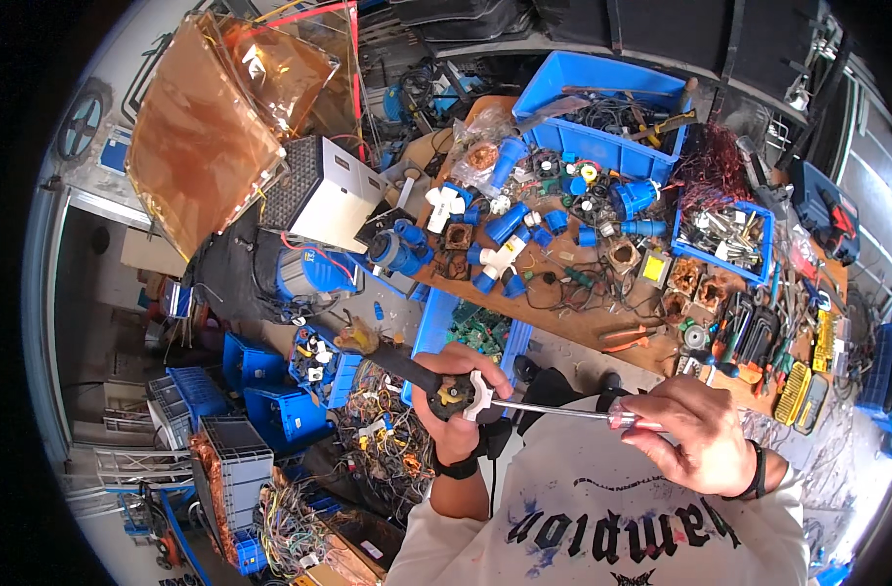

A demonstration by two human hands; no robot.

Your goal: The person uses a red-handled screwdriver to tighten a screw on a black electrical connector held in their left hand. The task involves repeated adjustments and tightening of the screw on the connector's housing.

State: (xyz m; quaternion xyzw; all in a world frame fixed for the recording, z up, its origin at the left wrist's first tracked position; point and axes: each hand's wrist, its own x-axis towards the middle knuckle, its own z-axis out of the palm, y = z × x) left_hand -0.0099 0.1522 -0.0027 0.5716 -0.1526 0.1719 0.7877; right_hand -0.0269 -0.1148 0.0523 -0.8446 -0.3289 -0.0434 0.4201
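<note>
While I watch from above, the left hand (pixel 456 441) grips the round end of a dark part (pixel 407 369), thumb on the near side and fingers on the far side. A curved white piece (pixel 478 398) sits at that end. The right hand (pixel 695 432) has its fingers closed around the handle of a screwdriver (pixel 563 410).

I read the key relation as tip to white piece: the screwdriver comes in from the right, its tip at the piece's right side, though I cannot tell whether they touch. The left hand is nearer that meeting point. The screwdriver's long axis runs almost straight across the body, pointing left. The dark part's long arm points away and to the left, toward the far bench (pixel 583 330). Both are held up in front of the shirt (pixel 563 469).
</note>
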